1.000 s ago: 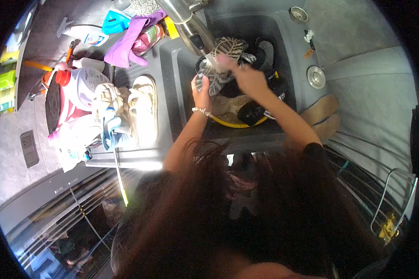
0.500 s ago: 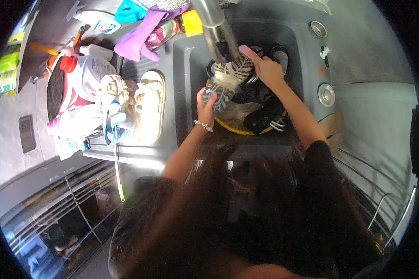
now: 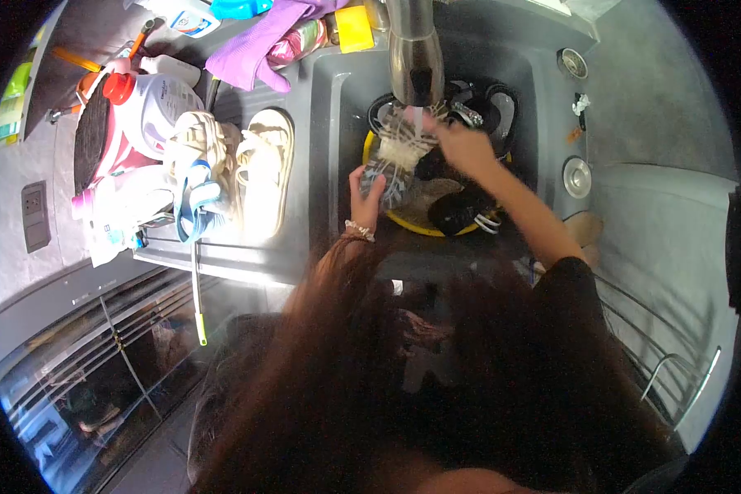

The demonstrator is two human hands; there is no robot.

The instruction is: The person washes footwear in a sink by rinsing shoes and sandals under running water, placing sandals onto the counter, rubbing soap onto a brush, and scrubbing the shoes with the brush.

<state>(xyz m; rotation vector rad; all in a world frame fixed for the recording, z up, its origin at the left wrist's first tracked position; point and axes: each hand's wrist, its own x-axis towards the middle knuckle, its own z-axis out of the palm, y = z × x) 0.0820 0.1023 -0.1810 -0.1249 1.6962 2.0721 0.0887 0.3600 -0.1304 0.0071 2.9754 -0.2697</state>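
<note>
My left hand [image 3: 368,200] grips the near end of a shoe [image 3: 398,159], which lies sole up with a grey and light patterned tread. My right hand [image 3: 469,154] is closed on a pink brush [image 3: 420,120] at the far end of the sole; motion blurs it and its bristles are hidden. Over that end stands the metal faucet [image 3: 414,58], and water seems to be splashing on the tread. Beneath the shoe, a yellow-rimmed basin [image 3: 424,229] holds dark sandals [image 3: 496,107] and a black shoe part [image 3: 453,214] with white stripes.
The basin stands in a dark sink [image 3: 325,165]. On the left ledge are beige sandals [image 3: 265,173], a blue-strapped sandal [image 3: 196,206] and a red-capped detergent jug [image 3: 160,115]. Purple gloves [image 3: 251,58] and a yellow sponge [image 3: 355,30] lie behind. Two metal strainers [image 3: 577,177] sit on the right.
My right hand and the pink brush have moved left and slightly down onto the sole. My left hand keeps its hold on the shoe. The camera view has shifted a little.
</note>
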